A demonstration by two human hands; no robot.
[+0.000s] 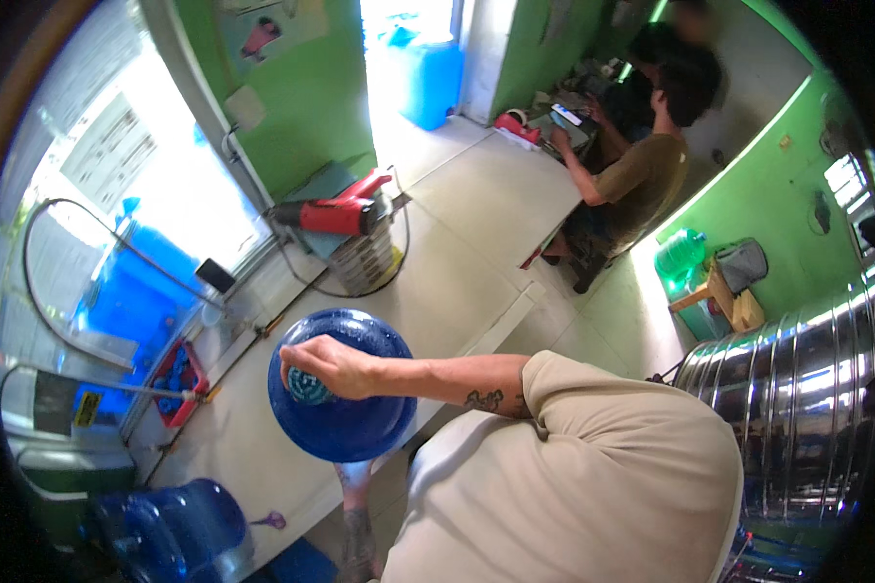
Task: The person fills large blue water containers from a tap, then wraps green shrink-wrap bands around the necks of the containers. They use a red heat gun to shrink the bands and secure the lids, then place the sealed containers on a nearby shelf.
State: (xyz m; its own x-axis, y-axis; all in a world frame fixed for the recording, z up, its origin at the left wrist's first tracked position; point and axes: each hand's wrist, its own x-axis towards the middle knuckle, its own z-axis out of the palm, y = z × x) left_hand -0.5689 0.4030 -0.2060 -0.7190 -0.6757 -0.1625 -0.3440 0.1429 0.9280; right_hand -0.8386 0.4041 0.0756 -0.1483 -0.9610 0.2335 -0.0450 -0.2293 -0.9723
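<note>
A blue water jug (346, 430) stands at the edge of the pale tiled counter, seen from above. My right hand (324, 364) is curled over a round teal patterned piece (308, 386) on top of the jug; whether this is a cap or something else cannot be told. My left forearm (356, 495) comes up from below, and the hand is hidden behind the jug. A second blue water jug (175, 528) lies on its side at the lower left, with small purple-handled scissors (271, 519) near it.
A red heat gun (332, 216) rests on a basket (364, 261) by the wall, with a looped cord. Hoses and a red crate (182, 382) line the window side. A person (638, 175) sits with a phone beyond the counter, another beside them. A large ribbed steel tank (787, 401) stands at right.
</note>
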